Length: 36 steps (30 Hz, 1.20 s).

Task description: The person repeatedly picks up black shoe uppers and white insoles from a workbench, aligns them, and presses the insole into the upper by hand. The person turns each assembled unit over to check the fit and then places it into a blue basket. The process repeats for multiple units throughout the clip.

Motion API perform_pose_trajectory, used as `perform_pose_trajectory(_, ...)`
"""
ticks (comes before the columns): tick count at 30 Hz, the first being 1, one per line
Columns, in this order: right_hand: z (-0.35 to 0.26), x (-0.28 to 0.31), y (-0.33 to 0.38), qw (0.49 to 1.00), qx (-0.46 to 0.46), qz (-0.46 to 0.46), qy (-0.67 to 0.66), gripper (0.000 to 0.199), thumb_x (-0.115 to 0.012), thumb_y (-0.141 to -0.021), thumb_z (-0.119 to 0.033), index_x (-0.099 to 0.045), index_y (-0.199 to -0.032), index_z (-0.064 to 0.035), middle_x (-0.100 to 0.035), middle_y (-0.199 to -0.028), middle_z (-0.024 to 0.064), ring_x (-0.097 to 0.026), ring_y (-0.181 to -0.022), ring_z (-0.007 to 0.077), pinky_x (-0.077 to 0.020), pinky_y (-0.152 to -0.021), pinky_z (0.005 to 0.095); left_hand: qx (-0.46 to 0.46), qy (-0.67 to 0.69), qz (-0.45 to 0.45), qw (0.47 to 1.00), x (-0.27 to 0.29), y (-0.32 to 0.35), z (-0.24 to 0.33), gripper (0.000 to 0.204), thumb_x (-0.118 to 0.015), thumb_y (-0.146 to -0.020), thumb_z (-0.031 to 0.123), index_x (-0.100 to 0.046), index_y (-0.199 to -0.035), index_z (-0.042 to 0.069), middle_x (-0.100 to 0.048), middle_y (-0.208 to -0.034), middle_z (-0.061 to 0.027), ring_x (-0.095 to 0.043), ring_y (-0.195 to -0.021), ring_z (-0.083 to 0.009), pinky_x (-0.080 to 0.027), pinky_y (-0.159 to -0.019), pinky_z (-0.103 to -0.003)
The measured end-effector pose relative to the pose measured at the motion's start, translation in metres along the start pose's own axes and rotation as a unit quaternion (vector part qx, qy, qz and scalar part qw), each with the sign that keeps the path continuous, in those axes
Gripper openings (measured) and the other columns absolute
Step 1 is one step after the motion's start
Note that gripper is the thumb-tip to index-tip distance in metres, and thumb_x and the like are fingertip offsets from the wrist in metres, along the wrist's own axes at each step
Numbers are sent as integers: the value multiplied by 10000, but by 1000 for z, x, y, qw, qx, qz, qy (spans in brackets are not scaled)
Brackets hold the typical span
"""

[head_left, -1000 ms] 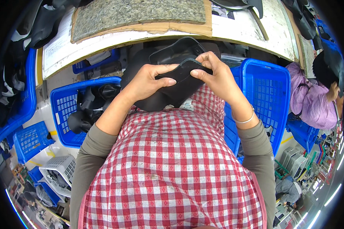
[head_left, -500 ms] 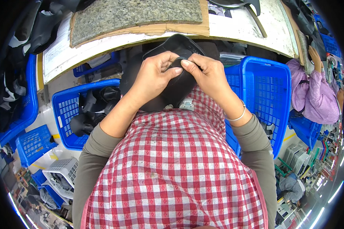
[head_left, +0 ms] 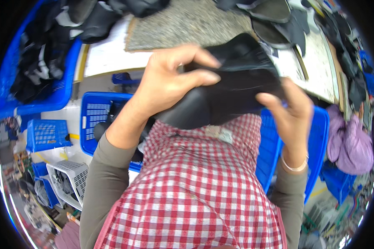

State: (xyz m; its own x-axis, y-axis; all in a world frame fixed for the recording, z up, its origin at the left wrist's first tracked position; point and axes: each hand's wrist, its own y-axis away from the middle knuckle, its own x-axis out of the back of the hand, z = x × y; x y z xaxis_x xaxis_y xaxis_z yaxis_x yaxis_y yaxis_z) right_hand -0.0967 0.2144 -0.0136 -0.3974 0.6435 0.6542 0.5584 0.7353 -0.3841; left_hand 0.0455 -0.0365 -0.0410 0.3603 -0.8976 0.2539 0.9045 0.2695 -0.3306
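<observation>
Both my hands hold a black shoe upper (head_left: 232, 83) raised in front of my chest, over the table's near edge. My left hand (head_left: 170, 79) grips its left side, thumb and fingers pinching the top edge. My right hand (head_left: 289, 110) supports its right side from below, with a thin bracelet at the wrist. The piece is soft, dark and curved, and its lower part hangs toward my red-and-white checked apron (head_left: 195, 195).
A grey felt mat (head_left: 183, 25) lies on the white worktable (head_left: 108, 54). More black shoe pieces (head_left: 286, 18) lie at the back right. Blue baskets stand at left (head_left: 41, 95), below the table (head_left: 95, 120) and at right (head_left: 316, 141). A person in purple (head_left: 349, 141) sits at right.
My hands have lifted the black upper higher and closer to the camera. The view has shifted left, and the hands have spread apart along the piece.
</observation>
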Motion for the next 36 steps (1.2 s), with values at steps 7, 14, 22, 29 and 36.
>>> perform_pose_trajectory(7, 18, -68, -74, 963, -43, 39, -262, 349, -615, -1079, -162, -605, -1351, 57, -688, -1207, 109, -646, -1120, 173, -510, -984, 306, -207, -332, 133, 911, -8, -78, 5, 827, -879, -779, 343, -547, -1481, 58, -546, -1470, -211, -502, -1348, -419, -394, -1161, -507)
perform_pose_trajectory(14, 53, -113, -54, 923, -68, -20, -378, 542, -463, -1140, -313, -473, -1496, 96, -576, -1473, 243, -571, -1374, 327, -420, -1173, 418, 33, -279, 154, 947, 0, -57, -113, 829, -613, -804, -130, -451, -1576, 126, -557, -1492, -242, -628, -1273, -438, -519, -1091, -445)
perform_pose_trajectory(22, 93, -49, -7, 951, -145, -46, -270, 330, -633, -1071, -262, -699, -1174, 45, -752, -1135, 170, -708, -1055, 228, -540, -959, 348, -153, -446, 465, 749, 227, 0, -41, 688, -451, -794, -251, -707, -1343, 75, -701, -1364, -166, -696, -1227, -293, -507, -1122, -360)
perform_pose_trajectory(29, 81, -101, -12, 928, -235, -65, -280, 164, -634, -1051, -121, -727, -1066, 13, -771, -1018, 109, -695, -910, 150, -541, -844, 281, 248, -629, 362, 642, 318, 83, -123, 633, -538, -836, -78, -630, -1432, 115, -610, -1423, -264, -646, -1186, -491, -516, -1057, -502)
perform_pose_trajectory(36, 64, -86, -42, 960, -81, -218, -154, 231, -734, -968, -94, -734, -1178, 2, -771, -1113, 131, -748, -1004, 227, -584, -873, 330, 224, -545, 281, 758, 328, 120, -146, 915, -807, -886, 207, -314, -1651, 122, -424, -1631, -233, -452, -1483, -388, -403, -1187, -404)
